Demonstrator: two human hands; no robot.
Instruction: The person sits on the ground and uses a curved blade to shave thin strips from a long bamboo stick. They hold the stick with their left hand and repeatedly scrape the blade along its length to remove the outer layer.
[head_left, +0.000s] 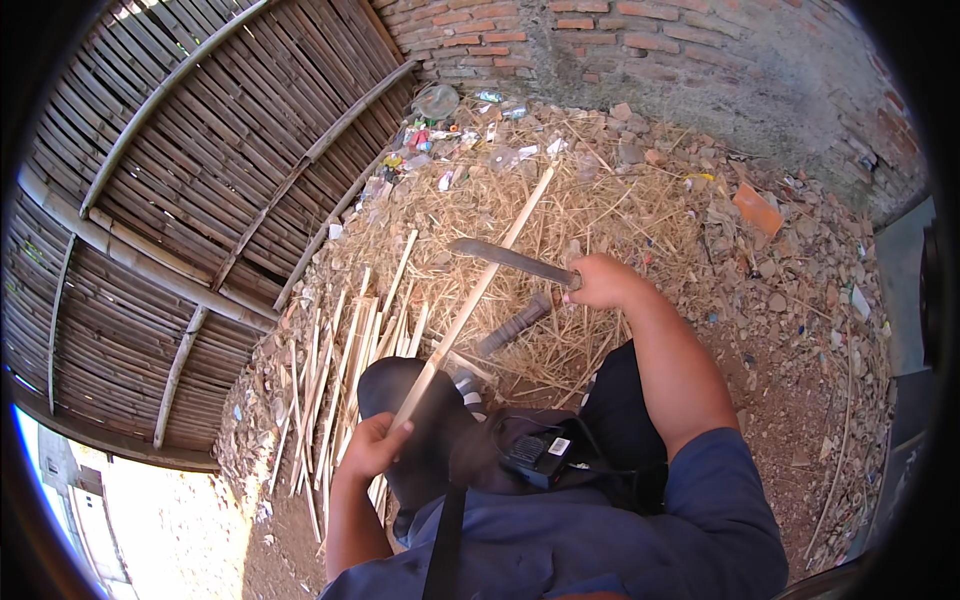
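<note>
- The left hand (370, 447) is clenched around the lower end of a long, pale wooden strip (468, 310), just beside the person's left knee
- That strip slants up and away to the right, from the hand across the loose straw (610, 215), its far end pointing toward the litter (420, 140) by the walls
- The right hand (605, 283) is closed around the handle of a machete (515, 261), with its dark blade pointing left
- The blade crosses in front of the upper half of the strip as seen from above; whether the two touch, I cannot tell
- A dark, ridged, cylindrical piece (514, 324) lies on the straw below the machete, between the strip and the right forearm
- More pale strips (345, 375) lie loosely bunched on the ground to the left of the knee, most of them running roughly lengthwise away from the person
- A slatted bamboo wall (250, 150) stands on the left, and a worn brick wall (680, 60) closes off the far side
- An orange slab (757, 208) rests among rubble on the right
- A black pouch (540, 455) sits at the person's lap
</note>
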